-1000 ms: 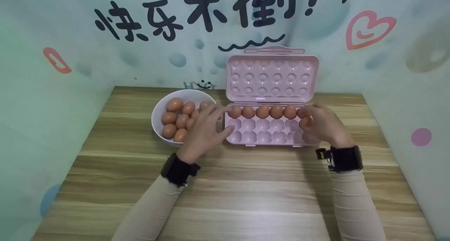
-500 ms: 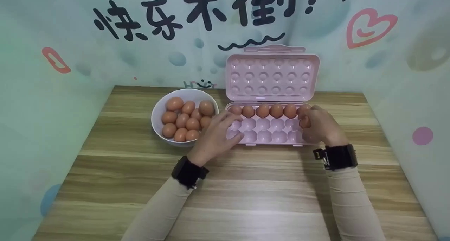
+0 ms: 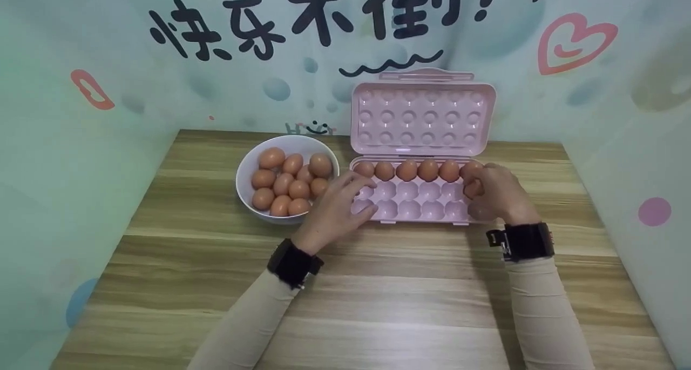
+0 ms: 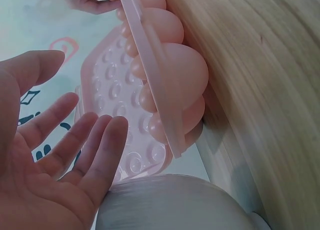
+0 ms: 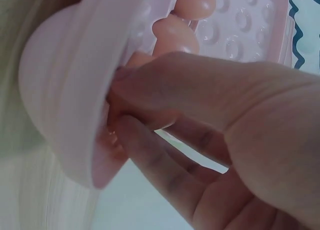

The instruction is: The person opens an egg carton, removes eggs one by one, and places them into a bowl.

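My right hand [image 3: 505, 194] pinches a brown egg [image 3: 472, 189] between thumb and fingers, over the right end of the middle row of a pink egg carton [image 3: 408, 210]. Close up in the right wrist view, the thumb and a fingertip hold this egg [image 5: 145, 117] down inside the carton's rim. A row of brown eggs [image 3: 428, 170] fills the back cups; the right-end one is partly covered by the hand. My left hand [image 3: 332, 210] hovers at the carton's left end, fingers loosely bent and holding nothing. In the left wrist view, the left palm [image 4: 50, 190] faces the carton.
To the left, a white bowl [image 3: 245, 167] holds several brown eggs [image 3: 283, 183], close beside my left forearm and hand. The carton's lid [image 3: 424, 119] stands raised at the back against the printed backdrop [image 3: 227, 94]. Everything rests on a wood-grain table [image 3: 351, 305].
My left hand has moved right, from over the bowl to the carton's left end, uncovering more eggs. The right hand stays at the carton's right end with its egg, only slightly shifted.
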Demonstrator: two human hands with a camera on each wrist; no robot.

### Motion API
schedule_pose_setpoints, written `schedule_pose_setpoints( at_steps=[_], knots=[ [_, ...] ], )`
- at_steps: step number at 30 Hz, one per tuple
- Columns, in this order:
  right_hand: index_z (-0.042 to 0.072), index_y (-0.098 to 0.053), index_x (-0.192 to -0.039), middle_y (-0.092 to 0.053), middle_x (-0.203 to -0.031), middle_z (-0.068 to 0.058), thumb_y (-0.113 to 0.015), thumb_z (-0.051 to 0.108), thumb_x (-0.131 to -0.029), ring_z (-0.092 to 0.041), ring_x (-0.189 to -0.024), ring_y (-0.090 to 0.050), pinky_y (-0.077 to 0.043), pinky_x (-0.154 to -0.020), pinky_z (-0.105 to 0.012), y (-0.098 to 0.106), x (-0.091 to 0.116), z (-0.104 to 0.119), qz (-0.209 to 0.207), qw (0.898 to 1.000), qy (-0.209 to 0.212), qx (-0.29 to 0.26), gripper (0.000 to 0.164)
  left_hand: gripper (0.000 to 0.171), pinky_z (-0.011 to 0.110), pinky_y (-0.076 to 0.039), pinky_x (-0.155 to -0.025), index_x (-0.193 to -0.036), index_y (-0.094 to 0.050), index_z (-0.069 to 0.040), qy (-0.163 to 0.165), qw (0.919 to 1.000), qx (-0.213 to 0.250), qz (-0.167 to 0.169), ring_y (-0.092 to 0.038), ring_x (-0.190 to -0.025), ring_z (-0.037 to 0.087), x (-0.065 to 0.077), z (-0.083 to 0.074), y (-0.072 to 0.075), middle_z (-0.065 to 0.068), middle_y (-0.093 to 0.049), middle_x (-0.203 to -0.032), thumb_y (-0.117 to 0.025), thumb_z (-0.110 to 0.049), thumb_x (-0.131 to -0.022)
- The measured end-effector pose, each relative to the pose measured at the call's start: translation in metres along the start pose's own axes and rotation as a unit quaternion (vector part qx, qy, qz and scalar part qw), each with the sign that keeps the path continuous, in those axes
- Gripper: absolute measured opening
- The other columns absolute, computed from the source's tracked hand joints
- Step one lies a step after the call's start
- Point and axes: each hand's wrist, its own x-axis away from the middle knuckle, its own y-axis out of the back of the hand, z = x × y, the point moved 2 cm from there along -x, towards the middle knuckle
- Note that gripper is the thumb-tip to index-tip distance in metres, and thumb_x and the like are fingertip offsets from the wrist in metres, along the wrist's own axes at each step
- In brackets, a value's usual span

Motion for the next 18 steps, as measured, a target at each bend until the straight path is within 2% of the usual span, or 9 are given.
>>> schedule_pose_setpoints(
  at_steps=[6, 10, 13, 16, 18],
  knots=[
    [0.009, -0.072, -0.093, -0.062, -0.085, -0.009, -0.060, -0.011, -0.073, -0.027, -0.084, -0.052, -0.043, -0.076, -0.041, 0.007, 0.001, 0.008, -0.029, 0.999, 0.005, -0.016, 0.031, 0.034, 0.036, -0.053, -0.098, -0.128, -0.069, -0.014, 0.006, 0.9999, 0.011, -0.005, -0.060, -0.117, 0.021, 0.000, 0.001, 0.001, 0.004, -0.062, -0.132, -0.077, -0.025, -0.097],
    [0.005, -0.076, -0.098, -0.068, -0.090, -0.012, -0.070, -0.008, -0.081, -0.029, -0.085, -0.061, -0.050, -0.078, -0.043, 0.018, 0.004, 0.018, -0.062, 0.997, 0.042, -0.027, 0.023, 0.034, 0.037, -0.053, -0.099, -0.126, -0.070, -0.012, -0.007, 0.9995, 0.019, -0.022, -0.061, -0.119, 0.022, -0.001, 0.001, 0.002, 0.005, -0.064, -0.130, -0.078, -0.023, -0.095],
    [0.001, -0.075, -0.101, -0.074, -0.091, -0.012, -0.080, -0.005, -0.083, -0.028, -0.084, -0.070, -0.058, -0.077, -0.045, 0.024, 0.006, 0.028, -0.089, 0.992, 0.081, -0.038, 0.019, 0.033, 0.036, -0.054, -0.099, -0.125, -0.071, -0.011, -0.024, 0.9989, 0.019, -0.036, -0.063, -0.118, 0.023, -0.002, 0.001, 0.003, 0.006, -0.065, -0.130, -0.079, -0.021, -0.094],
    [0.001, -0.073, -0.104, -0.075, -0.093, -0.011, -0.085, 0.001, -0.085, -0.026, -0.083, -0.074, -0.063, -0.076, -0.042, 0.027, 0.007, 0.041, -0.101, 0.988, 0.093, -0.067, 0.022, 0.032, 0.035, -0.055, -0.098, -0.124, -0.071, -0.011, -0.033, 0.9983, 0.022, -0.042, -0.065, -0.116, 0.026, -0.003, 0.000, 0.004, 0.007, -0.066, -0.129, -0.079, -0.018, -0.094],
    [0.001, -0.073, -0.106, -0.075, -0.096, -0.010, -0.087, 0.004, -0.086, -0.025, -0.085, -0.075, -0.064, -0.076, -0.036, 0.026, 0.007, 0.050, -0.104, 0.986, 0.092, -0.095, 0.025, 0.033, 0.034, -0.055, -0.097, -0.125, -0.071, -0.011, -0.035, 0.9981, 0.025, -0.044, -0.066, -0.114, 0.027, -0.004, -0.001, 0.004, 0.007, -0.066, -0.127, -0.079, -0.018, -0.093]
  ],
)
